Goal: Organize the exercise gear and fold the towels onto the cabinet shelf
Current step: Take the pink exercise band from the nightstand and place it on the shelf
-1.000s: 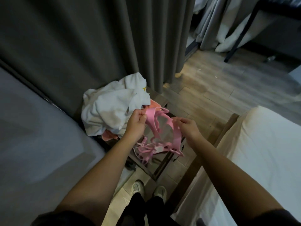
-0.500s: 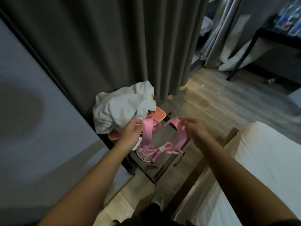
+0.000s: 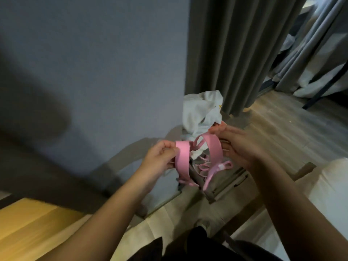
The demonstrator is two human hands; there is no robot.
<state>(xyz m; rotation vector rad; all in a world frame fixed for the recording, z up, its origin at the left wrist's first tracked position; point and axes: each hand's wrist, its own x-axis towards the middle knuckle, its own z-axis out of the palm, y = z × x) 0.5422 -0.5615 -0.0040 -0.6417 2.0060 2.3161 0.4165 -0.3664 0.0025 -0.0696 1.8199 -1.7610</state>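
Head view: a low grey cabinet stands against the wall, just beside the curtain. On its top lies a crumpled heap of white towels, unfolded, with a small yellow mark on one edge. Motion blur hides the cabinet's shelf and whatever else it carries.

The band is pink, held in the air above the cabinet's front and just in front of the towels. It has two wide flat loops joined by thin pink cords, which hang down in a tangle with a pale connector among them. The left hand pinches the left loop at its upper edge. The right hand clasps the right loop between thumb and fingers. The hands are apart, with the cords sagging between them.

The cords' ends blur against the cabinet top. The bed at the right is cut off by the frame edge.
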